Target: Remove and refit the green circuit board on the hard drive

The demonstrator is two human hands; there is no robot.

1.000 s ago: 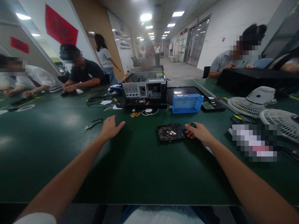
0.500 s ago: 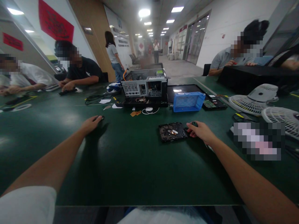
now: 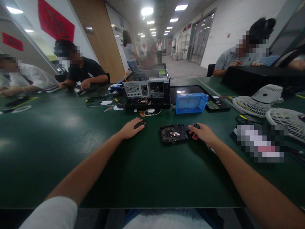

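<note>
My left hand (image 3: 132, 128) is closed around a small dark piece (image 3: 140, 124) with a mottled surface, close to the tabletop; its exact kind is unclear. To its right, an opened hard drive (image 3: 175, 134) lies flat on the table, its dark inside facing up with a small silvery part in the middle. My right hand (image 3: 202, 132) is at the drive's right end, fingers curled round a screwdriver (image 3: 196, 126) with a dark green handle. A thin light shaft shows below the wrist. Those fingertips are at the drive's edge, and whether they grip it too is hidden.
Behind the drive stand an opened computer case (image 3: 145, 90) and a blue plastic bin (image 3: 191, 104). A green circuit board (image 3: 214, 105) lies beside the bin. White fan parts (image 3: 252, 105) are on the right. A white cable (image 3: 152, 113) and scraps lie before the case. Other people sit around the table.
My left hand has moved right, toward the hard drive, with the small dark piece in it. My right hand and the drive have hardly moved. A person in the background has walked right.
</note>
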